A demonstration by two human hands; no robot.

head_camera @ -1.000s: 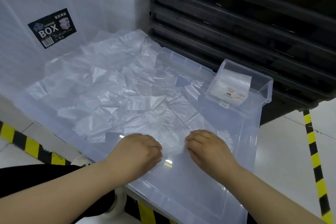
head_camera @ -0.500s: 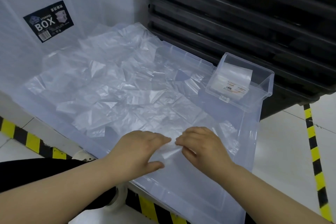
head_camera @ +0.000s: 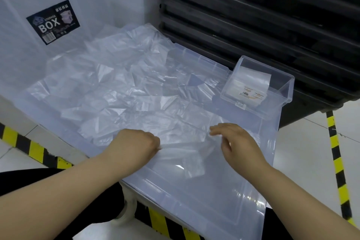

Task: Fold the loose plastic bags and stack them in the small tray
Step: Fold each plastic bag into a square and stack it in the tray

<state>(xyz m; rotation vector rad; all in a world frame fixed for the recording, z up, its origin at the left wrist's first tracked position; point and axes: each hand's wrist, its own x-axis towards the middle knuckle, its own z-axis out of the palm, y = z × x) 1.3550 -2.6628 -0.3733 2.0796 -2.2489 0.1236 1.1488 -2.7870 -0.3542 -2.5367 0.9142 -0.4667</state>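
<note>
Left hand and right hand pinch opposite edges of one plastic bag, spread between the fingers. Small tray, beyond the right fingers, holds few folded bags; many loose bags await folding.

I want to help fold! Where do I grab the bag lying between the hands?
Pinch its two side edges, one hand coming from each side, as the left hand and right hand do. The bag is thin, limp and flat, so a middle grab would probably crumple it.
</note>
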